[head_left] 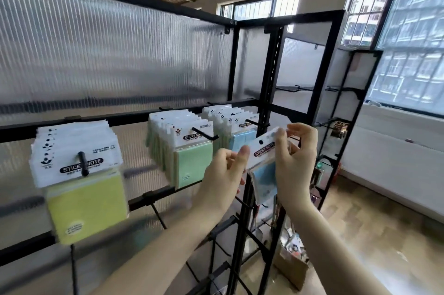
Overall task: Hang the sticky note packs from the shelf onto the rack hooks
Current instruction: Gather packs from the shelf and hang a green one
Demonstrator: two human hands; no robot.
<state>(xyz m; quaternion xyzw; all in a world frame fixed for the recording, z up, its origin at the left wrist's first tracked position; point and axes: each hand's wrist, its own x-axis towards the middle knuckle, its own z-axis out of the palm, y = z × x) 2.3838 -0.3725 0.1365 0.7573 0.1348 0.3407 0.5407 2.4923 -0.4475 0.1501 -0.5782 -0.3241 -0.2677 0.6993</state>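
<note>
I hold a blue sticky note pack [263,158] in front of the rack, tilted, its punched hole uncovered at the top. My left hand [224,174] pinches its left edge and my right hand [296,158] grips its right side and top corner. The pack hangs just right of and below the blue packs' hook [258,123], apart from it. On the rack bar [134,116] hang yellow-green packs [79,174] at the left, green packs [185,148] in the middle and blue packs [237,126] at the right.
Empty black hooks [157,210] stick out from the lower bars. A black upright post [271,74] stands just behind my hands. A second narrow rack [343,112] stands to the right, with a cardboard box [292,268] on the floor below.
</note>
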